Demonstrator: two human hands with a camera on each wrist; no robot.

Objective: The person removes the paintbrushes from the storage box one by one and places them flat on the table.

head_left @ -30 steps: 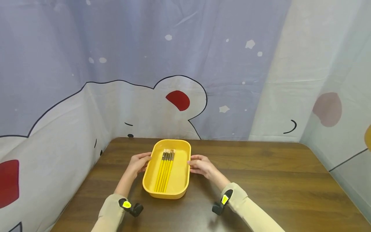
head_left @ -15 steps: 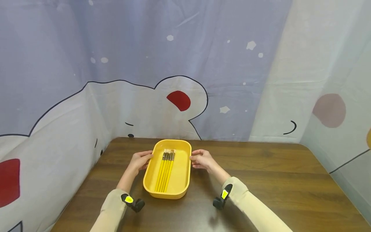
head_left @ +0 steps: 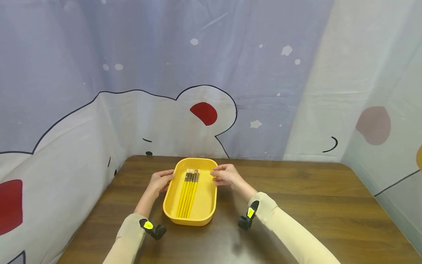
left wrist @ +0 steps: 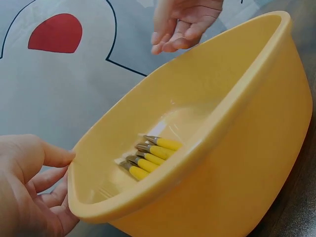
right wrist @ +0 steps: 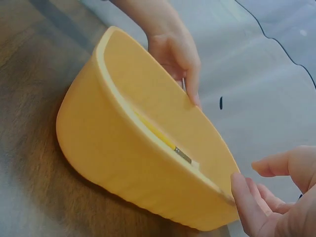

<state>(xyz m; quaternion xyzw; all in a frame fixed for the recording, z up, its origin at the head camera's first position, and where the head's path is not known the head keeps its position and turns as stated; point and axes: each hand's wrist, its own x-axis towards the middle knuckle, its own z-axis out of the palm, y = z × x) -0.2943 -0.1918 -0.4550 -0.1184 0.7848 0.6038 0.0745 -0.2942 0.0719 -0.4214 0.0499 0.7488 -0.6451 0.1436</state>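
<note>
A deep yellow plastic tray point(head_left: 205, 196) stands on the wooden table in the head view. Several yellow-handled paintbrushes point(head_left: 188, 196) lie side by side in its left half, pale bristles toward the far end. My left hand point(head_left: 160, 182) holds the tray's left rim, thumb on top and the other fingers along the outer wall, as the left wrist view shows. At the far right corner, my right hand point(head_left: 228, 176) overlaps the rim. In the right wrist view its thumb and fingers point(right wrist: 244, 197) are spread apart beside the rim, with nothing between them.
Brown wooden tabletop point(head_left: 306, 205) extends widely to the right of the tray. A printed curtain point(head_left: 263, 91) hangs right behind the table's far edge and along both sides. Black cameras are strapped to both wrists over light sleeves point(head_left: 283, 223).
My right hand has left its place against the tray's right side and moved up and slightly left over the rim. The left hand, tray and paintbrushes look nearly unchanged.
</note>
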